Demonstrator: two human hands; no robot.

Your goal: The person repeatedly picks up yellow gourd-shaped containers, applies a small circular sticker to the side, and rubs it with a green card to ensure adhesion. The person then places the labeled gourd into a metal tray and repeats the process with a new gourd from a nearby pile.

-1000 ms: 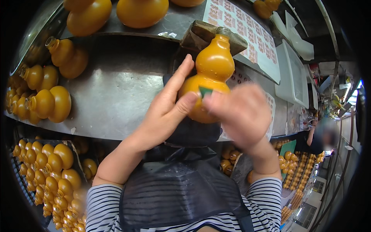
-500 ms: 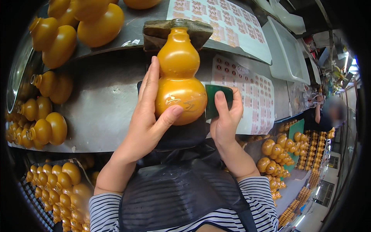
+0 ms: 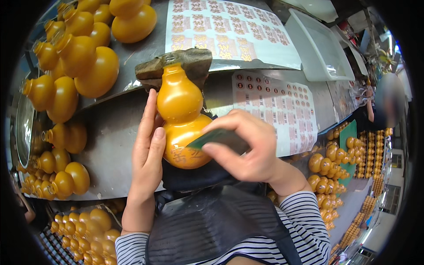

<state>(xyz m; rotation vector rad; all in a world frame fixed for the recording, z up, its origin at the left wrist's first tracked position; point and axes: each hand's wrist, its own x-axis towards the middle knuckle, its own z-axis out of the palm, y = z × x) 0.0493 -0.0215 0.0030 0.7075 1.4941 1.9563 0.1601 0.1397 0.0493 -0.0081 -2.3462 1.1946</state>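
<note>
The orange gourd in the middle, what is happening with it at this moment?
A person steadies the gourd with the left hand flat against its side. Its neck rests against a wooden block on the metal table. The right hand presses a dark green card onto the lower bulb, above gold markings. More gourds lie to the left, and sticker sheets lie behind.

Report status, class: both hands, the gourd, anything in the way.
Left hand flat against orange gourd, steadying it. Right hand presses dark green card onto gourd's lower bulb. Gourd's neck sits in wooden block. Nothing blocking.
</note>
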